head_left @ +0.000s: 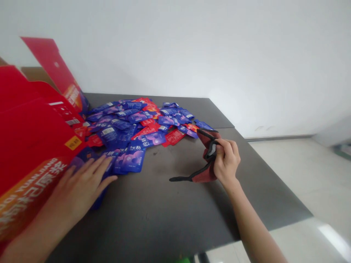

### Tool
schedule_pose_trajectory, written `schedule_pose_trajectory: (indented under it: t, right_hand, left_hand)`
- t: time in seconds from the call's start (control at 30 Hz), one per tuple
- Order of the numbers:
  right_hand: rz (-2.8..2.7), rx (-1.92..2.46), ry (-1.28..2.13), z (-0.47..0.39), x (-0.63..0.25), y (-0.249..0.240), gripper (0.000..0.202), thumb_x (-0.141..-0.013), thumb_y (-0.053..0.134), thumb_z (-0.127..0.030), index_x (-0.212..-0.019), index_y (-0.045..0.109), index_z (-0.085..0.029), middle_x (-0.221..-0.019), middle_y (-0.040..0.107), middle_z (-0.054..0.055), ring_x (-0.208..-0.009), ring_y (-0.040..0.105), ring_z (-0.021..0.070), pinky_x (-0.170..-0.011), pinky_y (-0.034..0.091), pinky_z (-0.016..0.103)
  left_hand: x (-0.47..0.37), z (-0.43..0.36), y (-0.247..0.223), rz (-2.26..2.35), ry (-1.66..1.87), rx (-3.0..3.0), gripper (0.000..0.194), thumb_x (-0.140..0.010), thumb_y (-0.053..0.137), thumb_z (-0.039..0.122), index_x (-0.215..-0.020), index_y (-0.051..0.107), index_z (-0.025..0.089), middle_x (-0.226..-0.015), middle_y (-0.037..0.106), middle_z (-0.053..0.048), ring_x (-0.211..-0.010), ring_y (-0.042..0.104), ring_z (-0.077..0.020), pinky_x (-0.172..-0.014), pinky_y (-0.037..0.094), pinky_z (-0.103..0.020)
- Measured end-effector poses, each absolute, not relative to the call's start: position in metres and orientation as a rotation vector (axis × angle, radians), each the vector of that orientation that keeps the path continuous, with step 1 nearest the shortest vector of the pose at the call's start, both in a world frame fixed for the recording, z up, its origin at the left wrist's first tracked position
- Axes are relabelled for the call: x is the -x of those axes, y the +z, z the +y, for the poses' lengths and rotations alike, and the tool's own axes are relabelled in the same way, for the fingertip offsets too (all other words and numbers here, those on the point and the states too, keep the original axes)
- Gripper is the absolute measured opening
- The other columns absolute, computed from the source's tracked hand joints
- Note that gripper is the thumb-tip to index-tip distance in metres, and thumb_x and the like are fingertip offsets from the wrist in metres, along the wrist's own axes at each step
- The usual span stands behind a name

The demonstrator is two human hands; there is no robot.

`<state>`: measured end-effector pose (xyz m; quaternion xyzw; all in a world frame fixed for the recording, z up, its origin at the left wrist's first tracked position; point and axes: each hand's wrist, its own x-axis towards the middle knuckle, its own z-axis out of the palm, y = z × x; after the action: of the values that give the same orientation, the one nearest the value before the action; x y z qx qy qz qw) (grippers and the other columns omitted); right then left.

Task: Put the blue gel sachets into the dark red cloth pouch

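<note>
My right hand (227, 159) is closed around a folded reddish-brown cloth piece with black edging (204, 175), held above the dark table. One black strip of it sticks out to the left, and a pale grey bit shows at its fold. My left hand (82, 186) lies flat with fingers apart over blue pouches (131, 157) at the near left of a heap. That heap mixes blue-purple pouches with red pouches (175, 137). Against my left wrist and forearm stands a large red box (33, 138) with white Chinese lettering; whether they touch I cannot tell.
A raised red flap or carton (55, 62) stands behind the box, with brown cardboard (38, 74) beside it. The grey-black table (164, 212) meets a white wall (175, 47) at the back. Past its right edge lies a pale tiled floor (290, 164).
</note>
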<state>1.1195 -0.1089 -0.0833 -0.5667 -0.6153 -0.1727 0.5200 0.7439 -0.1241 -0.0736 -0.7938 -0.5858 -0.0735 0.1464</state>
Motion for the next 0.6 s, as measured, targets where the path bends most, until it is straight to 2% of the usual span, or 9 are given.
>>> schedule_pose_trajectory:
  t: [0.13, 0.2, 0.3, 0.43, 0.6]
  right_hand:
    - [-1.436, 1.359, -0.430, -0.108, -1.124, -0.080, 0.021, -0.090, 0.041, -0.024, -0.094, 0.061, -0.020, -0.088, 0.057, 0.004, -0.081, 0.055, 0.0144, -0.073, 0.043, 0.027]
    - [-1.405, 1.385, -0.452, -0.108, -1.128, -0.080, 0.021, -0.090, 0.042, -0.025, -0.094, 0.062, -0.019, -0.088, 0.057, 0.004, -0.082, 0.055, 0.0146, -0.074, 0.043, 0.027]
    - [-1.361, 1.441, -0.473, -0.108, -1.136, -0.084, 0.022, -0.090, 0.041, -0.026, -0.094, 0.062, -0.018, -0.089, 0.057, 0.005, -0.083, 0.055, 0.0152, -0.075, 0.043, 0.028]
    - [-1.324, 1.490, -0.477, -0.108, -1.145, -0.090, 0.023, -0.090, 0.041, -0.028, -0.094, 0.063, -0.019, -0.088, 0.057, 0.005, -0.080, 0.054, 0.0148, -0.072, 0.043, 0.027]
    - [-1.300, 1.462, -0.482, -0.110, -1.146, -0.089, 0.021, -0.090, 0.042, -0.026, -0.094, 0.062, -0.019, -0.088, 0.057, 0.004, -0.080, 0.055, 0.0136, -0.072, 0.043, 0.026]
  left_hand:
    - [-0.796, -0.078, -0.031, -1.524, -0.102, 2.387, 0.046, -0.091, 0.036, 0.041, -0.126, 0.048, 0.014, -0.131, 0.052, -0.013, -0.124, 0.043, -0.0270, -0.102, 0.032, -0.042]
    - [-0.827, -0.045, -0.023, -1.570, 0.073, 2.429, 0.049, -0.089, 0.042, 0.038, -0.130, 0.041, 0.011, -0.127, 0.053, -0.017, -0.116, 0.050, -0.0281, -0.094, 0.040, -0.040]
    - [-0.863, -0.005, -0.032, -1.572, 0.221, 2.478, 0.054, -0.085, 0.052, 0.041, -0.129, 0.041, 0.011, -0.109, 0.062, -0.016, -0.099, 0.060, -0.0268, -0.083, 0.047, -0.041]
    - [-0.886, 0.012, -0.057, -1.543, 0.332, 2.494, 0.036, -0.086, 0.052, 0.038, -0.113, 0.053, 0.015, -0.107, 0.060, -0.009, -0.092, 0.059, -0.0193, -0.079, 0.050, -0.041]
    - [-0.885, -0.003, -0.061, -1.384, 0.231, 2.547, 0.025, -0.087, 0.051, 0.027, -0.104, 0.058, 0.010, -0.096, 0.064, -0.009, -0.088, 0.062, -0.0196, -0.081, 0.050, -0.041]
